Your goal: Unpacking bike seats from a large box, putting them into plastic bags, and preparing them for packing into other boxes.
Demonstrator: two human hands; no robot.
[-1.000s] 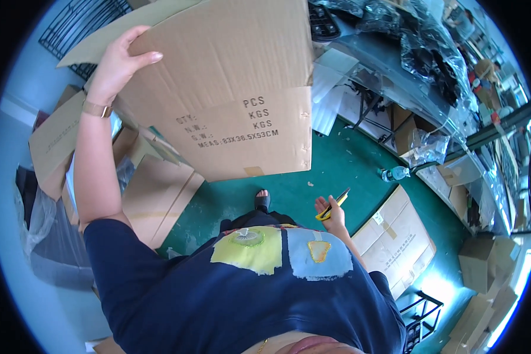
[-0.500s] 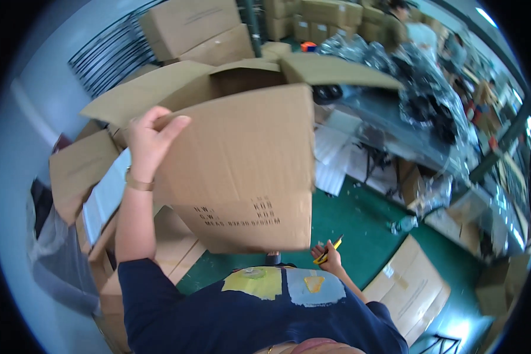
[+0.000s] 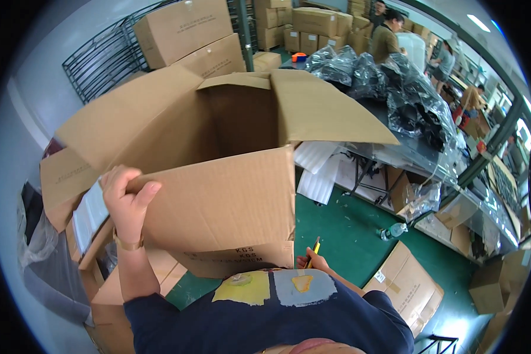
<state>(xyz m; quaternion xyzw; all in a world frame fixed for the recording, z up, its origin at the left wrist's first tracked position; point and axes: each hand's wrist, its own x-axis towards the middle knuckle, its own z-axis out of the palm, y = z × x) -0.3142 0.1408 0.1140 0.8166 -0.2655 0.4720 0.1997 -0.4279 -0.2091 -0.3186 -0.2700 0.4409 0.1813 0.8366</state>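
Brown corrugated carton (image 3: 230,194) filled the middle of the view and reached toward nine o'clock, open at the top, its long flaps (image 3: 330,112) spread outward at ten and one o'clock and its inside in shadow. The left hand (image 3: 128,194), at nine o'clock, gripped the near rim by the corner, fingers hooked over and thumb against the outer face. The right hand (image 3: 316,261), at five o'clock, was curled around a yellow utility knife (image 3: 310,261) whose dark tip pointed to one o'clock. White foam sheets (image 3: 318,184) hung at three o'clock; at four, a clear plastic bottle (image 3: 393,230) and flattened cardboard (image 3: 407,289) lay on the green floor (image 3: 336,224). Clear plastic bags (image 3: 395,85) were heaped at two o'clock, and stacked closed cartons (image 3: 183,32) stood at eleven
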